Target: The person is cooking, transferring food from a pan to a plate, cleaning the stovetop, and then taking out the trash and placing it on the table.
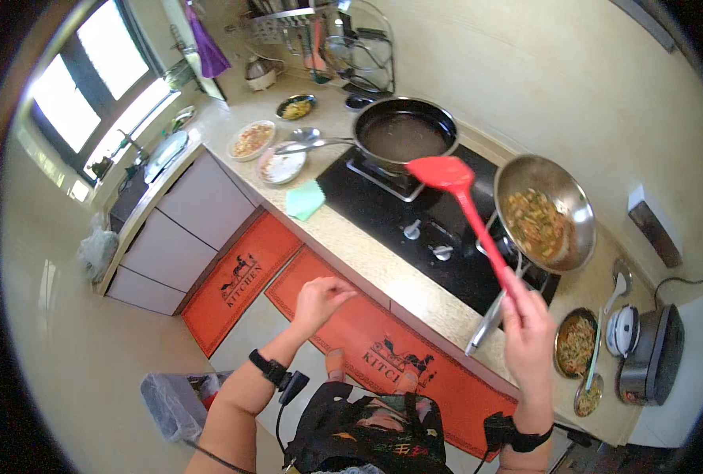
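Observation:
My right hand [528, 332] grips the handle of a red spatula [443, 173], whose blade is raised over the black gas hob [381, 207]. Food with sauce lies in a steel frying pan [582, 207] on the right burner, its handle pointing towards me. On the far burner sits a dark frying pan [405, 133] with a thin layer of liquid. My left hand [322, 302] hangs in front of the counter edge with its fingers curled, touching nothing that I can see. Whether its fingertips meet is unclear.
Left of the hob are a green cloth [305, 200], a white plate with residue [283, 167], a ladle [305, 134] and a plate of diced food [252, 141]. A bowl of food [575, 343] and a dark grey container [653, 355] stand at right. A lined bin [174, 403] is on the floor.

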A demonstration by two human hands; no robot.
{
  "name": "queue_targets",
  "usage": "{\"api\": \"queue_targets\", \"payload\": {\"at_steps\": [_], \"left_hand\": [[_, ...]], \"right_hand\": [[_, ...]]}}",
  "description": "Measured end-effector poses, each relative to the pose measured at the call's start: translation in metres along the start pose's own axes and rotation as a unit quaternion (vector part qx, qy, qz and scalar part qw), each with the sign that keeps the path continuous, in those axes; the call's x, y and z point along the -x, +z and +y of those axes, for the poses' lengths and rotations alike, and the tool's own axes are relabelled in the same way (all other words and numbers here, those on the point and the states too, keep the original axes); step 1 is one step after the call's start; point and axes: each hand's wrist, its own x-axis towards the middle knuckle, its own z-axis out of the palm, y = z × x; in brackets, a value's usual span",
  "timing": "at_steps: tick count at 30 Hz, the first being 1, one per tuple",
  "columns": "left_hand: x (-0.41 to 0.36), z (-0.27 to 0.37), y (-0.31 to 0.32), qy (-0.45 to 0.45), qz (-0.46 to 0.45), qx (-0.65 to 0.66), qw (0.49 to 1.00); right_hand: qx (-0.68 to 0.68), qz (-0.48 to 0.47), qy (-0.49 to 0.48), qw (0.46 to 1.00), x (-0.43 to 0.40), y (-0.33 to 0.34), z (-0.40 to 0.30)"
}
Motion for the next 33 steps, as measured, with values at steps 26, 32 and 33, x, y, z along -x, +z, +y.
{"api": "queue_targets", "payload": {"at_steps": [26, 32, 33], "left_hand": [[0.183, -0.234, -0.25, -0.506, 0.28, 0.089, 0.811], [0.181, -0.213, -0.259, -0.558, 0.333, 0.067, 0.757], [0.176, -0.208, -0.265, -0.564, 0.313, 0.046, 0.763]], "right_hand": [[0.006, -0.209, -0.089, 0.974, -0.214, 0.424, -0.053], [0.069, -0.365, -0.016, 0.928, -0.24, 0.404, -0.049], [0.088, -0.377, -0.022, 0.922, -0.246, 0.408, -0.047]]}}
